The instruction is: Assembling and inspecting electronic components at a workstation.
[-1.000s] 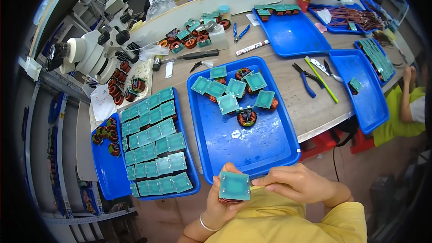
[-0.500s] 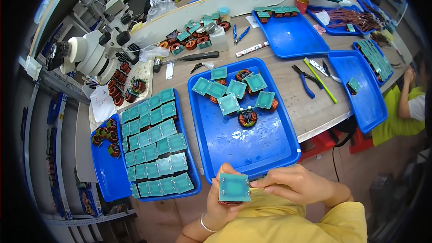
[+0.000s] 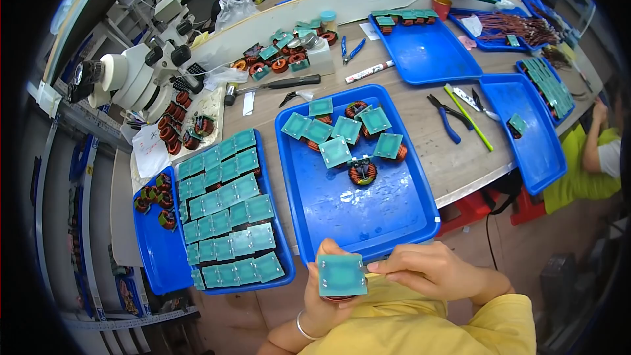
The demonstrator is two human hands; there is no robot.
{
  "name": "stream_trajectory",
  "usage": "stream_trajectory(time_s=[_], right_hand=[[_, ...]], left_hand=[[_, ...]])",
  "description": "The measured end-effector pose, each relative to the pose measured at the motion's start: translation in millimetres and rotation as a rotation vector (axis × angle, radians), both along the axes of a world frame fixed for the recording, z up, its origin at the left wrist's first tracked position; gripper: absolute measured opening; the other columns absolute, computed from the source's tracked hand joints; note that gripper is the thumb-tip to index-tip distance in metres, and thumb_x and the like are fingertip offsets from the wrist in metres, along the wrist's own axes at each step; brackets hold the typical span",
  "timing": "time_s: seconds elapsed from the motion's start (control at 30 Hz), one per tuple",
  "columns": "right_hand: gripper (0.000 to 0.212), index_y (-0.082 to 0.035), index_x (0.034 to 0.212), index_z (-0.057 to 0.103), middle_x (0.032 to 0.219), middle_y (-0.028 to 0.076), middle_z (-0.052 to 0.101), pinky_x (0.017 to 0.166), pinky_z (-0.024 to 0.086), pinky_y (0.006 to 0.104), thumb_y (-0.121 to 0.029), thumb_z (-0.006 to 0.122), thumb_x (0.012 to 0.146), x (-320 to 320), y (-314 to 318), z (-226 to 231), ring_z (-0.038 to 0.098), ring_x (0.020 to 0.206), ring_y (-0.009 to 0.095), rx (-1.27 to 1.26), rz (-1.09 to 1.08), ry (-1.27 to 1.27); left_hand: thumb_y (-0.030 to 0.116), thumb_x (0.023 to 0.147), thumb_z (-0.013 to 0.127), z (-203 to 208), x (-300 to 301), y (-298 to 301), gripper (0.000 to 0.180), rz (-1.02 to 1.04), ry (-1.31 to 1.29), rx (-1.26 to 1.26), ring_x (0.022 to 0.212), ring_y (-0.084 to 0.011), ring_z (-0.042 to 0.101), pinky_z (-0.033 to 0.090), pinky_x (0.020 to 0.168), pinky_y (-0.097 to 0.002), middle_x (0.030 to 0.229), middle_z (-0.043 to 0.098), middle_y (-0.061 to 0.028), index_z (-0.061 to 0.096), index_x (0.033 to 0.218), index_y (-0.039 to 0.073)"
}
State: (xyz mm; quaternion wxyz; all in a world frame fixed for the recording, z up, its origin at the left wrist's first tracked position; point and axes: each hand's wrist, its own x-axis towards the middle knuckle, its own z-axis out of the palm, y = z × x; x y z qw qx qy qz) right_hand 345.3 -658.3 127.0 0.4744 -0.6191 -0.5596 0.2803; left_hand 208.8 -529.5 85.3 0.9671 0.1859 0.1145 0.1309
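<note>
My left hand (image 3: 320, 299) is closed around a toroidal coil with a square green circuit board (image 3: 342, 275) on top, held level in front of my yellow shirt. Dark windings show just under the board's near edge. The fingers of my right hand (image 3: 430, 269) are pinched together at the board's right edge; whatever is between them is too small to make out. Just beyond both hands lies a large blue tray (image 3: 355, 223). Several board-topped coils (image 3: 334, 152) stand in its far half, and one coil (image 3: 362, 172) there lies tipped with its copper winding showing.
To the left, a blue tray (image 3: 281, 250) holds rows of green-topped coils, beside a smaller blue tray (image 3: 158, 263) with several coils. Pliers (image 3: 445, 120), a green stick (image 3: 468, 118) and a screwdriver (image 3: 289, 82) lie on the table. A microscope (image 3: 135, 79) stands far left; another person (image 3: 595, 158) sits right.
Both hands stay almost in place. The board in my left hand has tilted slightly, and the right fingertips have shifted a little at its edge.
</note>
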Motion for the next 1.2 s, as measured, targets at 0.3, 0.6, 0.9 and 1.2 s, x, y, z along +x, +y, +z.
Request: stream_trajectory(time_s=[0.3,0.6,0.9,1.2], right_hand=[[0.024,-0.005,0.105,0.057,0.079,0.011,0.059,0.059,0.047,0.0307,-0.005,0.057,0.081,4,0,-6,0.059,0.068,0.024,0.072,0.020,0.148],[0.037,-0.002,0.116,0.048,0.086,0.010,0.056,0.054,0.042,0.0256,-0.001,0.055,0.080,11,-6,-17,0.054,0.063,0.014,0.120,-0.080,0.216],[0.073,-0.008,0.127,0.037,0.114,0.010,0.053,0.051,0.037,0.0156,-0.007,0.074,0.064,13,28,-3,0.045,0.056,0.003,0.001,-0.023,0.314],[0.067,-0.004,0.117,0.041,0.097,0.007,0.062,0.047,0.037,0.0159,-0.014,0.078,0.062,8,24,-6,0.043,0.049,0.004,-0.013,-0.189,0.234]], left_hand=[[0.057,0.084,0.037,3,4,2,0.048,-0.069,0.011,-0.244,0.032,-0.0061,0.028,0.019,0.029,-0.0180,0.073,0.053,-0.0121,0.040,0.096,0.010],[0.052,0.087,0.035,-5,6,8,0.042,-0.233,-0.119,-0.349,0.035,-0.0070,0.030,0.022,0.032,-0.0192,0.070,0.048,-0.0072,0.040,0.099,0.011],[0.051,0.088,0.034,-19,10,2,0.050,-0.423,-0.210,-0.647,0.036,-0.0105,0.038,0.029,0.037,-0.0207,0.071,0.051,-0.0096,0.042,0.106,0.005],[0.065,0.081,0.028,4,13,-2,0.070,-0.162,0.162,-0.138,0.074,-0.0234,0.055,0.045,0.061,-0.0270,0.097,0.053,-0.0177,0.040,0.112,0.004]])
